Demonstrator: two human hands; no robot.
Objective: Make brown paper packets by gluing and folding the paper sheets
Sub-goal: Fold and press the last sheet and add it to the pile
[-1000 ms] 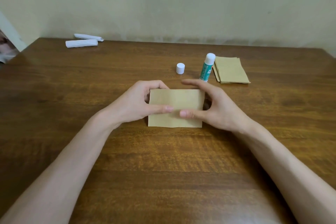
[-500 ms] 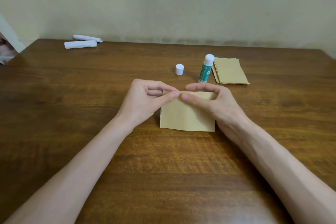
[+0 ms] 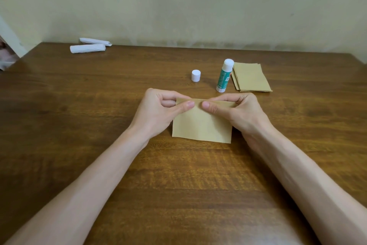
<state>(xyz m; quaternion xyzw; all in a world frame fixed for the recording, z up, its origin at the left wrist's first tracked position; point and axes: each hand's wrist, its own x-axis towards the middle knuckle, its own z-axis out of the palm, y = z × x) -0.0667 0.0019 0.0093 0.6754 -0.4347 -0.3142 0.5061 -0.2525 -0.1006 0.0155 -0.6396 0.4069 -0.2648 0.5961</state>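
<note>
A folded brown paper sheet (image 3: 201, 125) lies on the wooden table (image 3: 79, 105) in front of me. My left hand (image 3: 158, 111) pinches its far edge from the left, thumb on top. My right hand (image 3: 236, 111) pinches the same far edge from the right, and the two thumbs nearly meet at the middle. Behind the sheet a green and white glue stick (image 3: 224, 75) stands upright and uncapped. Its white cap (image 3: 196, 75) stands apart to the left. A stack of brown paper sheets (image 3: 251, 77) lies right of the glue stick.
Two white rolled paper pieces (image 3: 88, 46) lie at the table's far left, near the wall. The far table edge meets a pale wall (image 3: 178, 6).
The sheet has shifted right and slightly toward me. Both hands moved from its middle up to its far edge, where the thumbs and fingers now pinch it.
</note>
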